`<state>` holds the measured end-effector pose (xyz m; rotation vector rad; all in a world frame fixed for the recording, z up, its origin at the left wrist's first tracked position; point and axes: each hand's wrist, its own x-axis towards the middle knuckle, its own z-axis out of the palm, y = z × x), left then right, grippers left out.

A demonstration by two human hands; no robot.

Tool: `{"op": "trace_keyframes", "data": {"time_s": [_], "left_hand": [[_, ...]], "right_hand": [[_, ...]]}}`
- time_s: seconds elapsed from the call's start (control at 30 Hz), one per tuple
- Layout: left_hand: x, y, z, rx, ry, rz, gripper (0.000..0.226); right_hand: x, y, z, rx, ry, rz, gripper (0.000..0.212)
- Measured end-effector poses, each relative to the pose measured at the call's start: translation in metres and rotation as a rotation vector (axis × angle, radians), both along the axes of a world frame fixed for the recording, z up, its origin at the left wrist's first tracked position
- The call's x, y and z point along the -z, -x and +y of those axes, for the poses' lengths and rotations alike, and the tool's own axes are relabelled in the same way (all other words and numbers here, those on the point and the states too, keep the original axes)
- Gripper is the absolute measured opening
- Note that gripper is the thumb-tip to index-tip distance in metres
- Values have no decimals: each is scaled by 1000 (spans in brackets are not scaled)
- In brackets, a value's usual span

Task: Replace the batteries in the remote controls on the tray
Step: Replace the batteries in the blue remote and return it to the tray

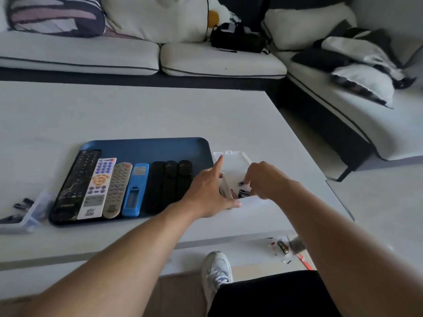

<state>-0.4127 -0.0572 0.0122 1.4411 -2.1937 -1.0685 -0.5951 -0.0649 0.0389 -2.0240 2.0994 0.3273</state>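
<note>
seven remotes: they lie side by side on my blue tray, left of centre on the white table — black remote far left, then white remote, grey remote, blue remote, and three black remotes on the right.
battery box: clear plastic box, lid up, just right of the tray; batteries lie inside.
left hand: my left hand rests against the box's near-left side, steadying it, index finger straight, thumb out.
right hand: my right hand reaches into the box, fingertips curled around a battery; i judge it a pinch, though the grip is partly hidden.
doing it well: i'd keep the box braced, lift one cell straight up and note its polarity.
around: second clear box with dark batteries at the tray's left; sofa with cushions and a black bag far off; small litter on the floor by my shoe.
in the way: my left wrist hangs close over the tray's right remotes; easy to nudge them.
</note>
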Motion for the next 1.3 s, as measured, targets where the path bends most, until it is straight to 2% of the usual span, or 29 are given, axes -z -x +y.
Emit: {"op": "trace_keyframes", "data": {"time_s": [0.2, 0.37, 0.5, 0.57, 0.7, 0.87, 1.07, 1.17, 1.3], "left_hand": [[5, 10, -8, -23, 10, 72, 140], [4, 8, -4, -6, 86, 91, 136], [2, 7, 3, -13, 191, 111, 134], [2, 8, 4, -23, 228, 111, 132], [3, 9, 4, -35, 235, 110, 134], [2, 10, 6, -61, 198, 128, 134], [1, 13, 6, -52, 221, 116, 133], [2, 14, 6, -49, 233, 111, 133], [3, 15, 4, -66, 209, 107, 134]], "right_hand": [[-5, -10, -1, -48, 41, 140, 34], [-9, -19, 1, -101, 59, 241, 17], [-20, -14, 6, -108, 98, 130, 18], [-29, -7, 9, -100, 100, 52, 9], [-39, 11, 18, -38, 130, -98, 13], [-29, 22, 19, -61, 231, -32, 16], [-14, 3, 16, -236, 146, 103, 16], [-8, -3, 9, -214, 139, 173, 18], [-15, -4, 3, -138, 160, 165, 19]]}}
